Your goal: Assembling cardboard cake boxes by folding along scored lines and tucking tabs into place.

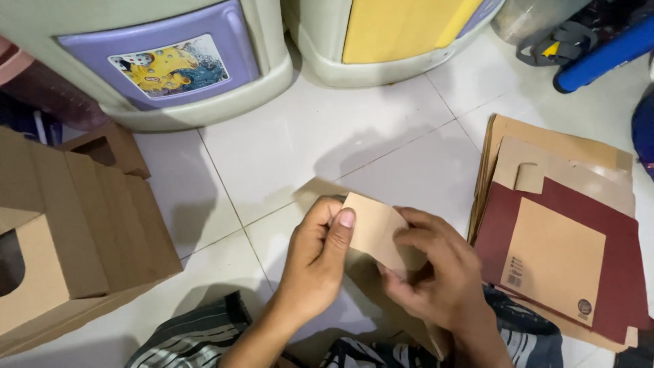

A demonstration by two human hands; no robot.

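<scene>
- hands low in the middle, over white floor tiles (327, 136): left hand (317, 262) and right hand (436, 272) both pinch a small tan cardboard piece (375, 228).
- flat brown and maroon cardboard sheets (558, 252) lie just right.
- folded brown cardboard boxes (68, 232) stand well left.

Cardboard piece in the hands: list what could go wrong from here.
1. Both hands, left hand and right hand, pinch the cardboard piece in mid-air with nothing under it, so a fold could crease crooked or tear.
2. The flat stack lies right beside the right hand; an elbow or wrist could nudge it out of order.
3. The folded boxes on the left lean in a row and might topple if bumped.
</scene>
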